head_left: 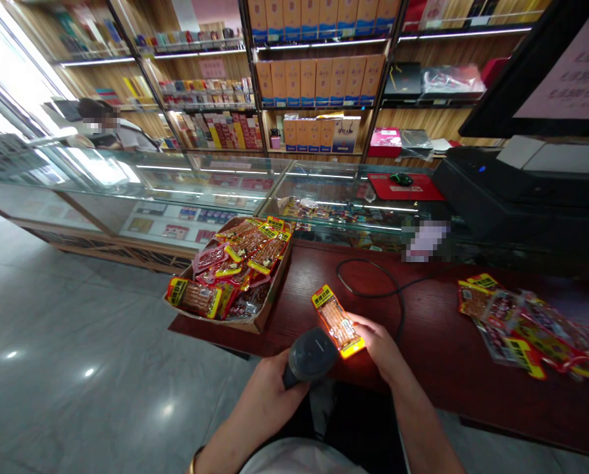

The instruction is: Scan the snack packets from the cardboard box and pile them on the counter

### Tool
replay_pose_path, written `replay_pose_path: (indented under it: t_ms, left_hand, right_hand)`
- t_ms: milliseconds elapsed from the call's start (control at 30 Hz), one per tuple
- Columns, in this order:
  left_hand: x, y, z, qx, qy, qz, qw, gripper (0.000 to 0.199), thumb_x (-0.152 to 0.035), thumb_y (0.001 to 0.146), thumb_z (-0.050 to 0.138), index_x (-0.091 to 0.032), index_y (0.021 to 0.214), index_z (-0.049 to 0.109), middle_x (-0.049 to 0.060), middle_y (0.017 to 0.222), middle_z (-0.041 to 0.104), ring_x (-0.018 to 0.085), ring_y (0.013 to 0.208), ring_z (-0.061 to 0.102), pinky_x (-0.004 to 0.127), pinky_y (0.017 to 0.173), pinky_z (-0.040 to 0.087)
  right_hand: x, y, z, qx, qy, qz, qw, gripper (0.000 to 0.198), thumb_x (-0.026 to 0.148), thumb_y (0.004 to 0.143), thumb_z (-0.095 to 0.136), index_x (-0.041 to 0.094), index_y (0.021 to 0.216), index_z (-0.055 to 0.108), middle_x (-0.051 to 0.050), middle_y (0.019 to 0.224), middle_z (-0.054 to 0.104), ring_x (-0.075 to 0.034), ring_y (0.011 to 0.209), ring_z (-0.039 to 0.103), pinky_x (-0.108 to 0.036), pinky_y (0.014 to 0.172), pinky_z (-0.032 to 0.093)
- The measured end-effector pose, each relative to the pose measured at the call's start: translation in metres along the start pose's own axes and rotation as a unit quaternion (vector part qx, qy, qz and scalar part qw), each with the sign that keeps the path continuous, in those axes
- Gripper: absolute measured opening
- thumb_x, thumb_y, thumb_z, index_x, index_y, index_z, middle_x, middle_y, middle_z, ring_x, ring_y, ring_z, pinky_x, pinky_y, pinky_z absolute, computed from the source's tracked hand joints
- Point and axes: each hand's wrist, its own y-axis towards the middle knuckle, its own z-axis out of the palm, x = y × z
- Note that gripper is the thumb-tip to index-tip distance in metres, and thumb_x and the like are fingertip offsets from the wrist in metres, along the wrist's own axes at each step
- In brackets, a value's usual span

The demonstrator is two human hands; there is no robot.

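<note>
My left hand [276, 394] is wrapped round the handle of a dark barcode scanner [312, 354]. The scanner's head points at a snack packet [334, 317], and bright light falls on the packet's lower part. That packet is red and yellow with a clear window showing brown sticks. My right hand [374, 340] pinches it by its right edge, just above the dark red table [308, 276]. To the left stands an open cardboard box [262, 320] heaped with similar packets [247, 253]. More loose packets [526, 326] lie in a pile on the right.
A black cable [403, 303] curls over the table behind my right hand. Beyond stands a glass display counter [200, 174] with a mouse [401, 178] on a red mat [425, 191]. A monitor [536, 79] and dark machine [531, 197] are at right. Another person [126, 135] is far left.
</note>
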Motion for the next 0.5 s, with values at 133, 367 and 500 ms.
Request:
replay_pose_path:
  t_ms: [133,367,500]
  left_hand:
    - [-0.002,-0.001,-0.002,0.001,0.008,0.0,1.0,0.022,-0.01,0.079,0.057,-0.016,0.092,0.074,0.002,0.086,0.078,0.022,0.082,0.071,0.026,0.073,0.05]
    - [-0.003,0.001,-0.002,-0.008,0.013,-0.012,1.0,0.021,-0.01,0.078,0.059,-0.017,0.091,0.073,0.002,0.086,0.078,0.022,0.081,0.071,0.026,0.073,0.05]
    - [-0.003,0.003,-0.001,-0.014,0.007,-0.021,1.0,0.023,-0.012,0.08,0.059,-0.017,0.096,0.075,0.003,0.092,0.08,0.024,0.086,0.073,0.027,0.077,0.051]
  right_hand:
    - [0.001,-0.001,0.0,0.007,-0.005,-0.009,1.0,0.044,0.049,0.071,0.076,0.023,0.106,0.082,-0.009,0.121,0.077,-0.033,0.12,0.069,-0.046,0.107,0.05]
    - [0.001,-0.002,0.0,-0.017,0.019,0.0,1.0,0.044,0.048,0.069,0.079,0.024,0.105,0.082,-0.007,0.106,0.081,-0.029,0.098,0.076,-0.042,0.089,0.059]
    - [0.004,-0.003,-0.035,-0.131,0.037,-0.047,0.99,0.048,0.047,0.071,0.077,0.022,0.112,0.079,-0.006,0.113,0.08,-0.027,0.101,0.075,-0.039,0.091,0.058]
